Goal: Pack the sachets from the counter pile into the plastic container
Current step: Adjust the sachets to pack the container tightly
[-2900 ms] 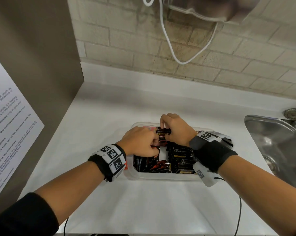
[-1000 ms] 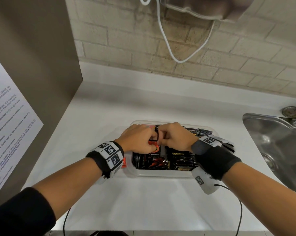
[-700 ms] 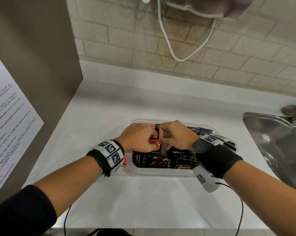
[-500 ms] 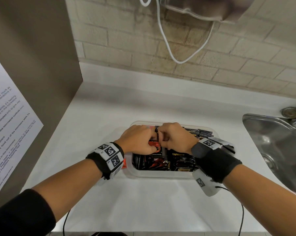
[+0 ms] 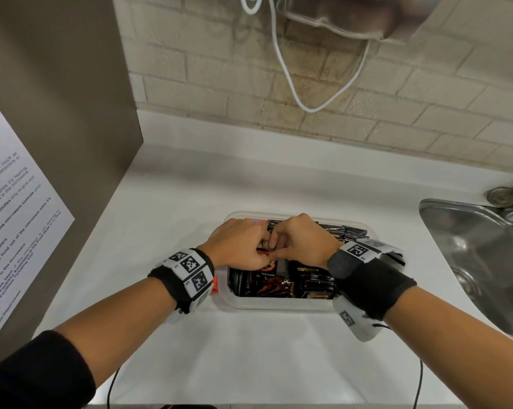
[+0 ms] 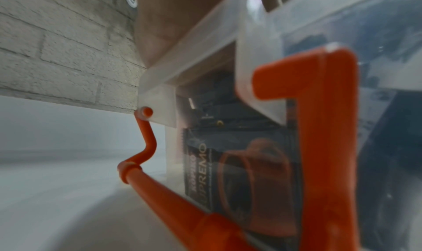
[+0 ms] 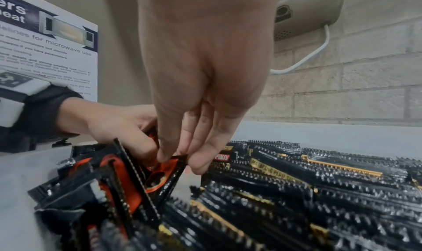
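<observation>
My right hand [image 7: 205,85] and left hand [image 7: 118,126] both pinch one black-and-orange sachet [image 7: 164,173], upright over the left half of the plastic container [image 5: 279,304] on the white worktop [image 5: 249,349]. Packed sachets [image 7: 297,191] fill the right half.

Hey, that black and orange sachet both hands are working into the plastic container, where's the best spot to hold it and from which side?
Judging by its pose, the top edge, from above. The black and orange sachet stands on edge among packed sachets in the plastic container, so only its upper seam is free; the right hand and left hand pinch there.
</observation>
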Motion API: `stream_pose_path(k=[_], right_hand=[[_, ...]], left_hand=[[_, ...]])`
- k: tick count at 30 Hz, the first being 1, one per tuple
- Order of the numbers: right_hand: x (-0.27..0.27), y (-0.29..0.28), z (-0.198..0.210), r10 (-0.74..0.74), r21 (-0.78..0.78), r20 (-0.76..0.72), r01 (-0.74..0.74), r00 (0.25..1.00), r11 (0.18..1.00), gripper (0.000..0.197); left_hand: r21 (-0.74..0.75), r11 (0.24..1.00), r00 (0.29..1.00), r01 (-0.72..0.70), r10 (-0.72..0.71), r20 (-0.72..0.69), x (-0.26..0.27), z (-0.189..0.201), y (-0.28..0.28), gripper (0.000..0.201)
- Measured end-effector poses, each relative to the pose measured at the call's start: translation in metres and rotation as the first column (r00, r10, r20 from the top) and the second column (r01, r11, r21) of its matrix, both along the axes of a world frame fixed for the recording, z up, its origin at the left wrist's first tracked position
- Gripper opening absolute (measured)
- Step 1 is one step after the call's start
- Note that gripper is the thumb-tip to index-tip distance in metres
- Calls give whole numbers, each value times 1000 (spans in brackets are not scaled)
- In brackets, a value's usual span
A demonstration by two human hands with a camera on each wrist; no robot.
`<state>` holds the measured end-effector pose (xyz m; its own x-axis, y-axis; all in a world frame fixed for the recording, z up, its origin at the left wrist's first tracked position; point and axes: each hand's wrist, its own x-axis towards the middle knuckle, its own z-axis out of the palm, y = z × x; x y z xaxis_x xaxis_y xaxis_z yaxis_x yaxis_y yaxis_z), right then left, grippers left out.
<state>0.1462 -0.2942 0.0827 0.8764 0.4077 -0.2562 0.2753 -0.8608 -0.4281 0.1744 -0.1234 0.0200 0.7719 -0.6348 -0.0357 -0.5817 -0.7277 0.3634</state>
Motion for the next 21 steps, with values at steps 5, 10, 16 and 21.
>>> stream_pose_path(k=[5,10,16,21], right_hand=[[2,7,-3,-16,-93,37,19,999,995,10],[1,9,-4,15,-96,23,-12,1000,995,7],[-1,4,-4,54,-31,-20,-54,998,998,19],[0,-5,-1,5,43,-44,-3,999,999,12]], left_hand=[[20,1000,1000,-4,4,25,1,-3,-1,26],[-2,1000,999,-29,29,22,-1,0,-1,30],[-53,998,1000,-18,18,-4,-3,3,0,28],[-80,997,998,18,-22,-53,1,1,1,21]])
